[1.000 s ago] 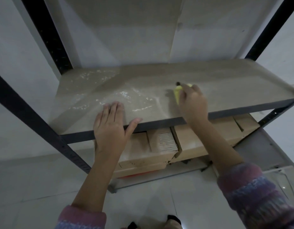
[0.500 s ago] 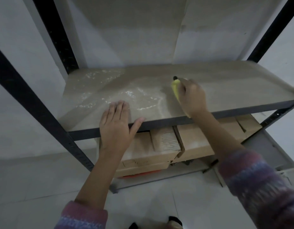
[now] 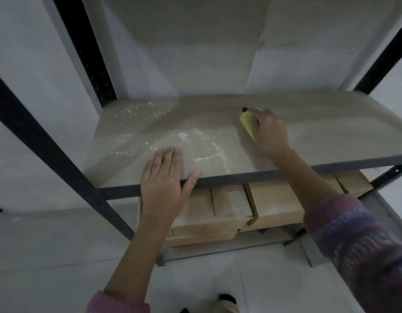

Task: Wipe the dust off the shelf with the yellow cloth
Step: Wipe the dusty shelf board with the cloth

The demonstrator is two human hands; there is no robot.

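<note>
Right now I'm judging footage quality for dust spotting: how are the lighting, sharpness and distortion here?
Head view: dim, flat light; pale dust streaks on the shelf glint at left; the right hand and yellow cloth look slightly soft; the wide lens bows the shelf edge and splays the black posts.

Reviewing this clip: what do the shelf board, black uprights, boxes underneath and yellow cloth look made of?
Shelf board: probably laminated particle board, matte beige, dark edge strip.
Black uprights: likely painted metal, with punched holes.
Boxes: brown cardboard; one shows a ribbed corrugated face.
Yellow cloth: thick, possibly spongy; mostly hidden by the right hand, so unsure.
</note>
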